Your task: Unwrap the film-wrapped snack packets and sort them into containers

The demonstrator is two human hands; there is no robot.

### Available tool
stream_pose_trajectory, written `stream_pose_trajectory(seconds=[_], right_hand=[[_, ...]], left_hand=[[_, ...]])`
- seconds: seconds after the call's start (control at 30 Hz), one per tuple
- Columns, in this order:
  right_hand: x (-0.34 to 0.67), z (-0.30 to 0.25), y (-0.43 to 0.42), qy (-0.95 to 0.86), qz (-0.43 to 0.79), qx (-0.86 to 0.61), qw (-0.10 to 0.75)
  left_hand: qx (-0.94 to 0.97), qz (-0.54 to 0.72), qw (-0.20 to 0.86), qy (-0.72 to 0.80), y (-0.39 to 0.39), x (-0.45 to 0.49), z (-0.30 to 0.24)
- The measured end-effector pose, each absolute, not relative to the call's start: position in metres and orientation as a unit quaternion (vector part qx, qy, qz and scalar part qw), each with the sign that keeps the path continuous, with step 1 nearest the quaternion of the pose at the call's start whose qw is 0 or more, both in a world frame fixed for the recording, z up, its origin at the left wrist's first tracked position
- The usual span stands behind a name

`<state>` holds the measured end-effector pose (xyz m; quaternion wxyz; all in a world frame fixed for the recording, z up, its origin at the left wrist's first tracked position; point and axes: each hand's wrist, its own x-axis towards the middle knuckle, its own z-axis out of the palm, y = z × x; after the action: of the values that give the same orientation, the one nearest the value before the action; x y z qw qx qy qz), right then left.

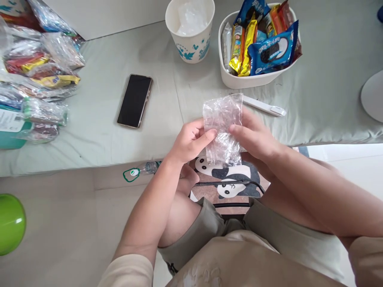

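A crinkled clear plastic bag [223, 113] is stretched between my two hands above the near edge of the cloth-covered surface. My left hand [193, 139] pinches its left side, thumb on top and fingers behind. On the other side my right hand [254, 133] grips it the same way, with most fingers hidden behind the plastic. The bag looks flat, with nothing visible inside. Just beyond my right hand lies a white utility knife [265, 105]. Past the bag stands a paper cup [191, 46] with blue leaf prints, holding crumpled clear plastic [193, 18].
A white bin [248, 82] full of wrapped snacks stands at the back right. A black phone [134, 101] lies left of centre. Packaged items [44, 71] pile up at the far left. Below are a green stool [10, 224], a bottle [149, 167] and a panda-print bag [230, 175].
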<state>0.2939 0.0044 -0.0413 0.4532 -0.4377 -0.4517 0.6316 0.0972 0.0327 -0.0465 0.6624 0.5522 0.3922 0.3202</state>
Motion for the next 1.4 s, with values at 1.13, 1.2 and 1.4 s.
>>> stream_pose_trajectory(seconds=[1.13,1.2,1.4], right_hand=[[0.296,-0.045,0.004,-0.522,0.534,-0.468,0.472],[0.300,-0.049,0.005,-0.545,0.535,-0.456,0.457],[0.298,-0.047,0.005,-0.581,0.462,-0.502,0.444]], left_hand=[[0.504,0.376,0.697,0.344,0.038,0.094,-0.059],[0.497,0.385,0.699,0.341,0.040,0.093,-0.057],[0.560,0.360,0.652,0.363,0.036,0.095,-0.054]])
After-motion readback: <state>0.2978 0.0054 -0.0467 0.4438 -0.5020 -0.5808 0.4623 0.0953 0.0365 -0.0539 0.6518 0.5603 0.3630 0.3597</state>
